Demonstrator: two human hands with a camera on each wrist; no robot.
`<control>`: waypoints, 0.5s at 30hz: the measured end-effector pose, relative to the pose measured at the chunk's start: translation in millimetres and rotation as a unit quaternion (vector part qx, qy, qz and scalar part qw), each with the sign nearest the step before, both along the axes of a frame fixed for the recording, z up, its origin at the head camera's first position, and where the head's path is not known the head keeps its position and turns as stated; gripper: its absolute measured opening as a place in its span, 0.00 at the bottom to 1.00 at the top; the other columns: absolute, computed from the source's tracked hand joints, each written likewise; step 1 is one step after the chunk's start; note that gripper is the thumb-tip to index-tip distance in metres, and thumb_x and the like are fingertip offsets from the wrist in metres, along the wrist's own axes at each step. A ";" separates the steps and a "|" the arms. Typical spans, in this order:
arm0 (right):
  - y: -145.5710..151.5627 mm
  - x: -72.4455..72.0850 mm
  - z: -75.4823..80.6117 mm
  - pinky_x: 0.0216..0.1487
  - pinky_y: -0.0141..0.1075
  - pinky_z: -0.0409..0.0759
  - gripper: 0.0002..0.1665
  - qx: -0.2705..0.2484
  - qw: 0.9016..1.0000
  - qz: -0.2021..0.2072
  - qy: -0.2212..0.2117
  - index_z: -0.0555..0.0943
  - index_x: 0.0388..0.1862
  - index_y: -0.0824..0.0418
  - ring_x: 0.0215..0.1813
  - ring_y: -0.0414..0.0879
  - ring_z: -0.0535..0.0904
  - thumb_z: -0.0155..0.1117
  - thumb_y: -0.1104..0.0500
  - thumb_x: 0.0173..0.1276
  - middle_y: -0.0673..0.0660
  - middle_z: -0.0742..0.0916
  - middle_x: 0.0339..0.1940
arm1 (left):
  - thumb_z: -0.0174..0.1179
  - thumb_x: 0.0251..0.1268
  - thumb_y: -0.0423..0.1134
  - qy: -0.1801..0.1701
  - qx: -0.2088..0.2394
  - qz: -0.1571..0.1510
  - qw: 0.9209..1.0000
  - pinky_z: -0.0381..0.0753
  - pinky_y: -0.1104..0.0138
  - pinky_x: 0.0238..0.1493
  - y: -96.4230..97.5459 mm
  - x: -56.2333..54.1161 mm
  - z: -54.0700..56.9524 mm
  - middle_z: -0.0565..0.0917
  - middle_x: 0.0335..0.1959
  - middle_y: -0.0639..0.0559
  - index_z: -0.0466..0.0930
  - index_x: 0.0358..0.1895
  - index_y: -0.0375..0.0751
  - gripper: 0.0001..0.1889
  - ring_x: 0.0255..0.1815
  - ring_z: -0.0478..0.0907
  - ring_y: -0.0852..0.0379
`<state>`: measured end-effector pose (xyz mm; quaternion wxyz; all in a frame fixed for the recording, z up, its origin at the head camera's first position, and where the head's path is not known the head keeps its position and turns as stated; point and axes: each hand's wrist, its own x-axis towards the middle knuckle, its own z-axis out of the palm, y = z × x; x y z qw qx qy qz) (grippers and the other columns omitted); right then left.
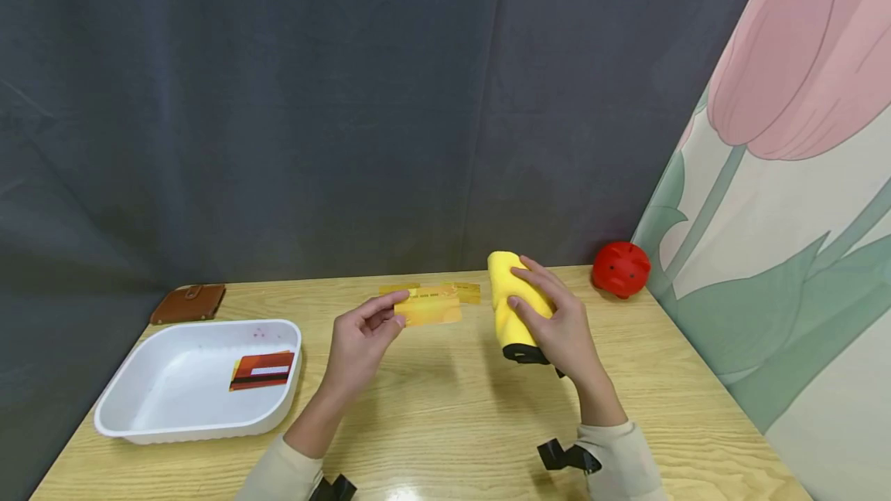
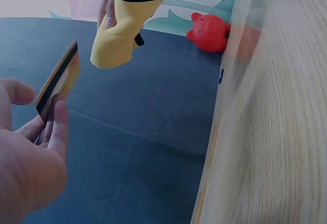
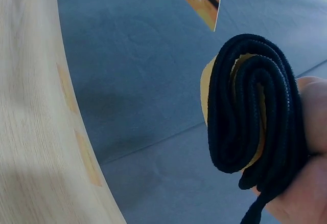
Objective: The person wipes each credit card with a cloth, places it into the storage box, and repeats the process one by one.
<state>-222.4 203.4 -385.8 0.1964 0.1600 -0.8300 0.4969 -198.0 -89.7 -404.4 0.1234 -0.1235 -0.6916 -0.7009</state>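
Note:
My left hand (image 1: 365, 335) pinches a yellow-gold bank card (image 1: 433, 308) by its left end, above the table. In the left wrist view the back of that card (image 2: 60, 78) shows a dark stripe. My right hand (image 1: 562, 323) grips a rolled yellow cloth (image 1: 511, 301) with black edging, held upright to the right of the card. The right wrist view looks at the roll's black end (image 3: 253, 111), folded in layers. Two more gold cards lie on the table behind the held one, the right one (image 1: 468, 292) partly covered by it.
A white tray (image 1: 198, 433) at the left holds red and yellow cards (image 1: 263, 371). Behind it lies a brown leather wallet (image 1: 189, 304). A red piggy bank (image 1: 621, 270) stands at the back right of the wooden table (image 1: 431, 424). A dark curtain (image 1: 313, 114) hangs along the back edge.

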 end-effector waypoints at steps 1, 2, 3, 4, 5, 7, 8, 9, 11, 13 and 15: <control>0.2 -0.1 0.2 0.54 0.17 0.75 0.24 0.000 1.000 0.001 -0.001 0.83 0.65 0.53 0.74 0.56 0.74 0.72 0.61 0.70 0.54 0.77 0.76 | 0.58 0.68 0.21 0.006 0.000 -0.006 1.000 0.83 0.79 0.43 -0.1 0.1 0.3 0.84 0.55 0.33 0.84 0.58 0.28 0.17 0.43 0.81 0.65; 0.3 -0.2 0.3 0.54 0.18 0.75 0.24 0.002 1.000 0.002 -0.002 0.83 0.65 0.53 0.74 0.56 0.74 0.72 0.60 0.70 0.54 0.77 0.76 | 0.55 0.67 0.19 0.012 -0.001 -0.011 1.000 0.82 0.80 0.42 -0.2 0.1 0.6 0.84 0.56 0.33 0.83 0.58 0.28 0.18 0.44 0.81 0.65; 0.4 -0.2 0.4 0.53 0.18 0.75 0.24 0.002 1.000 0.003 -0.003 0.83 0.65 0.53 0.74 0.56 0.74 0.71 0.60 0.71 0.54 0.77 0.76 | 0.53 0.66 0.18 0.016 -0.004 -0.017 1.000 0.82 0.80 0.42 -0.5 0.2 0.6 0.84 0.57 0.33 0.83 0.59 0.28 0.20 0.45 0.81 0.65; 0.3 -0.3 0.6 0.53 0.19 0.75 0.24 0.003 1.000 0.004 -0.005 0.83 0.66 0.53 0.74 0.56 0.74 0.71 0.60 0.71 0.54 0.77 0.77 | 0.51 0.65 0.16 0.020 -0.005 -0.023 1.000 0.81 0.79 0.42 -0.8 0.1 0.3 0.84 0.59 0.33 0.83 0.59 0.28 0.22 0.46 0.81 0.65; 0.2 -0.3 0.6 0.53 0.19 0.76 0.24 0.003 1.000 0.006 -0.005 0.83 0.66 0.53 0.74 0.56 0.74 0.71 0.60 0.71 0.54 0.77 0.77 | 0.49 0.64 0.15 0.022 -0.008 -0.030 0.999 0.81 0.79 0.43 -1.2 -0.1 -0.2 0.83 0.60 0.34 0.82 0.60 0.29 0.24 0.47 0.81 0.65; 0.2 -0.4 0.6 0.52 0.20 0.77 0.24 0.004 1.000 0.008 -0.007 0.83 0.66 0.52 0.74 0.55 0.74 0.71 0.59 0.71 0.53 0.77 0.77 | 0.49 0.63 0.15 0.030 -0.011 -0.049 0.998 0.82 0.79 0.45 -1.5 0.1 -1.1 0.82 0.61 0.34 0.81 0.61 0.29 0.25 0.50 0.81 0.65; 0.2 -0.4 0.6 0.52 0.20 0.77 0.24 0.004 1.000 0.008 -0.007 0.83 0.66 0.52 0.74 0.55 0.74 0.71 0.59 0.71 0.53 0.77 0.77 | 0.49 0.64 0.15 0.033 -0.012 -0.057 0.998 0.82 0.79 0.47 -1.6 0.1 -1.6 0.81 0.62 0.34 0.81 0.62 0.29 0.25 0.51 0.81 0.65; 0.1 -0.3 0.6 0.52 0.21 0.77 0.24 0.004 1.000 0.009 -0.007 0.83 0.66 0.52 0.73 0.55 0.75 0.71 0.59 0.71 0.53 0.77 0.77 | 0.51 0.65 0.15 0.036 -0.010 -0.065 0.997 0.83 0.78 0.50 -1.6 0.1 -2.0 0.80 0.62 0.33 0.80 0.63 0.28 0.24 0.52 0.81 0.65; 0.1 -0.1 0.8 0.52 0.21 0.77 0.24 0.005 1.000 0.009 -0.007 0.83 0.66 0.52 0.73 0.55 0.75 0.71 0.59 0.71 0.53 0.77 0.77 | 0.53 0.67 0.17 0.039 -0.008 -0.074 0.996 0.84 0.77 0.51 -1.2 -0.3 -3.1 0.79 0.62 0.32 0.79 0.63 0.28 0.22 0.53 0.82 0.65; 0.4 0.0 1.0 0.51 0.21 0.77 0.24 0.004 1.000 0.008 -0.009 0.83 0.66 0.52 0.73 0.55 0.75 0.71 0.60 0.71 0.53 0.77 0.77 | 0.57 0.68 0.19 0.038 -0.007 -0.074 0.997 0.85 0.76 0.52 -0.5 -0.6 -3.7 0.80 0.60 0.32 0.80 0.63 0.28 0.20 0.53 0.83 0.65; 0.6 0.0 1.2 0.52 0.21 0.77 0.24 0.003 1.000 0.008 -0.008 0.83 0.66 0.53 0.73 0.56 0.75 0.71 0.60 0.71 0.54 0.77 0.77 | 0.60 0.69 0.21 0.033 -0.008 -0.067 0.997 0.86 0.73 0.53 0.2 -1.1 -4.1 0.81 0.57 0.32 0.81 0.61 0.29 0.19 0.51 0.84 0.64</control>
